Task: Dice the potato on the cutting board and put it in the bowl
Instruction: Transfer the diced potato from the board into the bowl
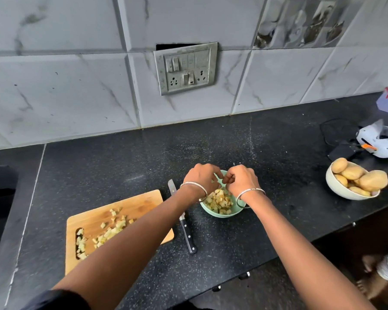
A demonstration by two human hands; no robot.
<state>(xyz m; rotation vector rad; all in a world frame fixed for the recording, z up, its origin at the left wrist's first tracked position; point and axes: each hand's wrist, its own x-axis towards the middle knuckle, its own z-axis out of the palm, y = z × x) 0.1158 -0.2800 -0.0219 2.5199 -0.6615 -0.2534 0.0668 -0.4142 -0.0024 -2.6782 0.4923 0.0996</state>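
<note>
Just above the bowl (220, 215), both hands' curled fingers (230, 176).

The bench (211, 142) is flecked black; the bowl (220, 215) is coloured mint green, the potato pieces (217, 201) pale yellow, the cutting board (143, 204) light wood-grained, the wall tiles (65, 86) white, grey-veined.

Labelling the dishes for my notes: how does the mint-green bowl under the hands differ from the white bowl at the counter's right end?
The mint-green bowl holds diced potato; the white bowl is heaped with whole potatoes. The left hand and right hand are over the mint-green bowl, partly hiding it; the white bowl stands untouched and unobstructed. Both are round, upright, on the black counter.
</note>
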